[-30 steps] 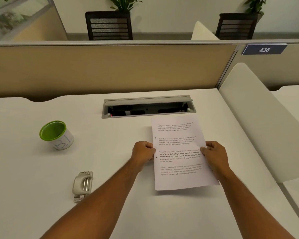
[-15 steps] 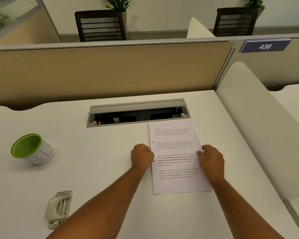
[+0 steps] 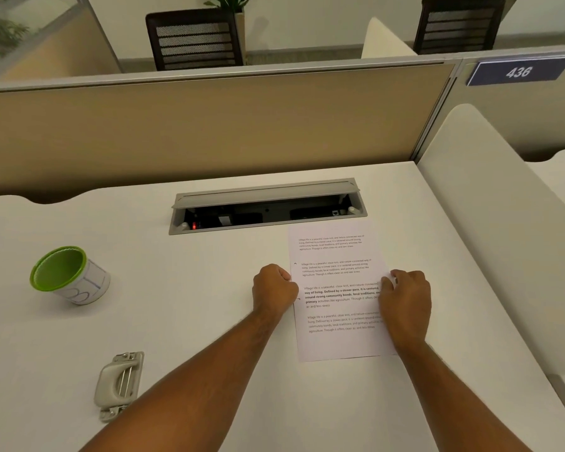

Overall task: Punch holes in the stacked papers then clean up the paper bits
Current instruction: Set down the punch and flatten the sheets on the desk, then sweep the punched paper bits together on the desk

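The stacked papers [image 3: 336, 269], white sheets with printed paragraphs, lie on the white desk [image 3: 193, 321] right of centre. Two small dark punch marks show along their left margin. My left hand [image 3: 274, 291] is a closed fist pinching the stack's left edge. My right hand [image 3: 406, 305] curls over the right edge, fingers closed on it and covering some text. A grey metal hole punch [image 3: 119, 384] rests on the desk at the near left, apart from both hands. I can make out no loose paper bits.
A white cup with a green inside [image 3: 69, 275] stands at the left. An open grey cable tray [image 3: 268, 207] is sunk into the desk just beyond the papers. A tan partition [image 3: 209, 125] closes the back; a white divider [image 3: 503, 239] borders the right.
The papers have settled flat on the desk; the shadow under their near edge is gone. Both hands keep their grip on the two side edges. The view has shifted slightly.
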